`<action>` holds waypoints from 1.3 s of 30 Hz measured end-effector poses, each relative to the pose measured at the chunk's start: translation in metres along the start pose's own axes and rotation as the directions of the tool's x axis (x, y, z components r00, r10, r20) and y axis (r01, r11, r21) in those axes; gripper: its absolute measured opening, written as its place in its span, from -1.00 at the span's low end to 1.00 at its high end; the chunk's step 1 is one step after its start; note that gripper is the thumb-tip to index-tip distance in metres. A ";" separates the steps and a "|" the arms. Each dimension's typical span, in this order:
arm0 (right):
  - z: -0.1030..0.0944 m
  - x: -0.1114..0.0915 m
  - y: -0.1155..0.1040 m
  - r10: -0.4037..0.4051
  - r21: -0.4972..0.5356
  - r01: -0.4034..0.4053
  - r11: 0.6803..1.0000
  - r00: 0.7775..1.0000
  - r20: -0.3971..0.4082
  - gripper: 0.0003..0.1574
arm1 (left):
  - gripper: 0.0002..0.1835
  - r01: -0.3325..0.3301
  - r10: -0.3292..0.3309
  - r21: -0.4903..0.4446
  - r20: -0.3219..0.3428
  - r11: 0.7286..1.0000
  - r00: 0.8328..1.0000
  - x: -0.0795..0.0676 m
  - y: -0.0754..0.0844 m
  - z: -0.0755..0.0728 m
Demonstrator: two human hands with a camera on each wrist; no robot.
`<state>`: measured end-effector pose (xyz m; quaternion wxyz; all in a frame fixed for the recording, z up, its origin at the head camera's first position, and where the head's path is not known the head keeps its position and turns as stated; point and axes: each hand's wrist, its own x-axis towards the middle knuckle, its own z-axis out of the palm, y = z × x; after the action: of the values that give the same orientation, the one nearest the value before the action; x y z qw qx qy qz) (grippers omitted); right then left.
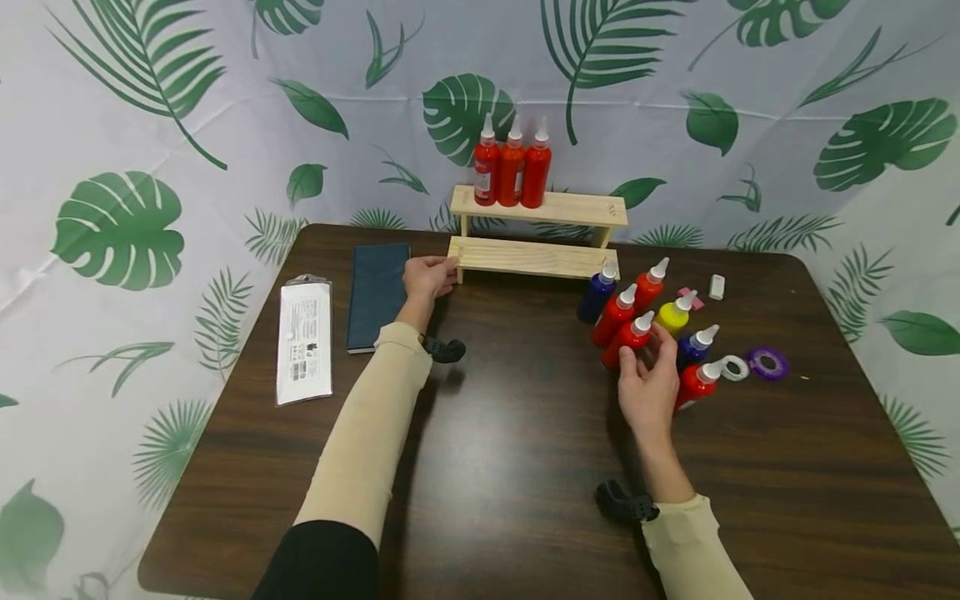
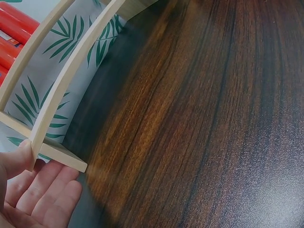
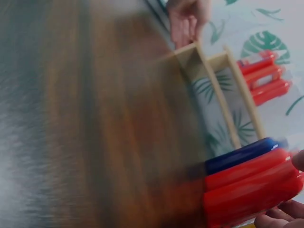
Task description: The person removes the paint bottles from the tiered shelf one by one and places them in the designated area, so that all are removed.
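Observation:
My left hand [image 1: 429, 279] is at the left end of a two-step wooden rack [image 1: 536, 257]. In the left wrist view its thumb lies on the lower step's edge, with the fingers underneath. Three red squeeze bottles with white nozzle caps [image 1: 511, 173] stand side by side on the upper step, toward its left. My right hand [image 1: 651, 390] grips a red squeeze bottle [image 1: 622, 345] between thumb and fingers, at the front of a group. Around it stand a blue bottle [image 1: 596, 296], more red bottles [image 1: 613, 318], a yellow bottle [image 1: 672, 317] and another blue bottle [image 1: 693, 348].
Left of the rack lie a dark blue notebook [image 1: 377, 296] and a white packet in clear wrapping [image 1: 305, 342]. Beyond the bottles, at right, are a white eraser-like block [image 1: 717, 287], a white ring [image 1: 735, 368] and a purple tape roll [image 1: 768, 363]. A leaf-print cloth hangs behind the table.

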<state>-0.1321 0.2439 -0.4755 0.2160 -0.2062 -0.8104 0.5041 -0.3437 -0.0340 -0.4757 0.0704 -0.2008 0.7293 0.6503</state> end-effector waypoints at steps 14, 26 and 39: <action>0.001 0.023 -0.095 -0.423 -0.058 0.422 0.905 0.906 -0.013 -0.32 | -0.61 0.003 -0.003 -0.005 0.005 1.000 1.000 0.000 0.002 -0.001; 0.099 0.130 -0.147 -0.226 -0.091 0.270 0.958 0.915 0.335 -0.24 | -0.62 0.000 0.000 -0.006 -0.002 1.000 1.000 0.000 -0.002 0.001; 0.131 0.189 -0.171 -0.081 -0.071 0.129 0.989 0.881 0.467 -0.14 | -0.63 -0.015 0.015 0.008 -0.015 1.000 1.000 0.003 -0.003 -0.002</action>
<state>-0.3801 0.1831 -0.3457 0.0331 -0.0464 -0.8726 0.4850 -0.3450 -0.0367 -0.4794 0.0611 -0.1999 0.7339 0.6463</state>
